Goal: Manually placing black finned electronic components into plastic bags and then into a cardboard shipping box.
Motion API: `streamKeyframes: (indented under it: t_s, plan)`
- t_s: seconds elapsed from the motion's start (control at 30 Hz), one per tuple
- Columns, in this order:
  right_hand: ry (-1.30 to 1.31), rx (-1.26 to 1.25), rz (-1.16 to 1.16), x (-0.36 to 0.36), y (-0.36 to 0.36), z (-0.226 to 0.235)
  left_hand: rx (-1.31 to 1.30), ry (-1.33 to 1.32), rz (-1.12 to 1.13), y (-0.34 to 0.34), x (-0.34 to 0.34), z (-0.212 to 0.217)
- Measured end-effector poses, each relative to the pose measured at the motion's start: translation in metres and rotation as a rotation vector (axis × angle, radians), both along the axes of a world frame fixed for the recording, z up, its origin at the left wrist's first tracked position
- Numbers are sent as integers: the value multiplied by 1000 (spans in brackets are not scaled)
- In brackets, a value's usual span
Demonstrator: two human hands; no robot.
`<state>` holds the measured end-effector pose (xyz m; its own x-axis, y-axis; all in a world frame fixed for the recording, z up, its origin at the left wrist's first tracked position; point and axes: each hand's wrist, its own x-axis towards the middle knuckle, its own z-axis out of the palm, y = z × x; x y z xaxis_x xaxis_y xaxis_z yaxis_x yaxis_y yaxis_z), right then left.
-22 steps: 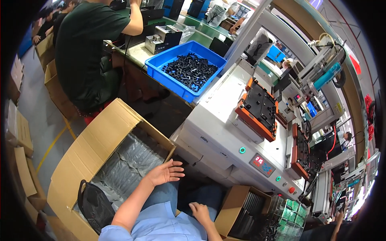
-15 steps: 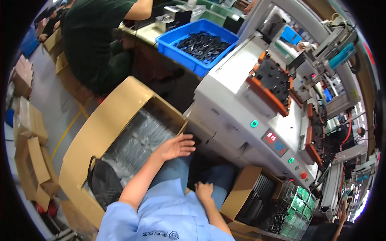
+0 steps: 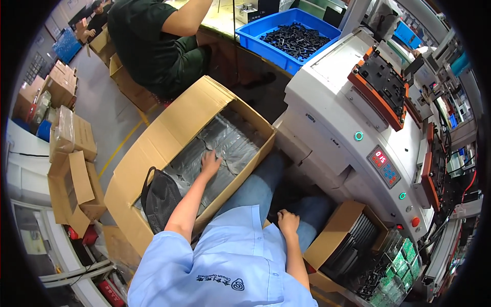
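By the machine (image 3: pixel 332 123), hands (image 3: pixel 210 165) lie apart, left inside a carton (image 3: pixel 163 137).

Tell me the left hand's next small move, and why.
Probably close the left hand on one of the plastic-wrapped packs: it is down at them inside the carton, and no pack looks lifted.

Cardboard box (image 3: pixel 166 128), plastic-wrapped packs (image 3: pixel 238 137) inside

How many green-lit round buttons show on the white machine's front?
2: upper button, up and left of the digital display; lower button, down and right of it. More may be hidden elsewhere.
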<state>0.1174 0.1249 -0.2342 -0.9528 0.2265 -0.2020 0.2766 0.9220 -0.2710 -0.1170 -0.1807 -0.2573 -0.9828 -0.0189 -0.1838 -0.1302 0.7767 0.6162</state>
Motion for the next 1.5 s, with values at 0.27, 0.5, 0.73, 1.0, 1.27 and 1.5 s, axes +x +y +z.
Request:
streamKeyframes:
  t_s: [0.27, 0.5, 0.73, 1.0, 1.27, 1.5]
  plan:
    - [-7, -70, -44, -8, 5, 7, -438, 144, -71, 34, 35, -21]
    - [-22, -94, -18, 0, 1, 1, -109, 455, -253, 41, 36, -3]
    - [-140, -159, -35, -9, 2, 2, -230, 304, -421, 57, 25, -1]
    - [-209, -136, -28, -11, 5, -2, -181, 311, -405, 64, 25, 4]
    - [-285, -113, -6, -4, 2, -11, -358, 159, -412, 79, 7, -19]
    - [-152, -99, 17, -12, 2, -6, -329, 256, -377, 81, -11, -35]
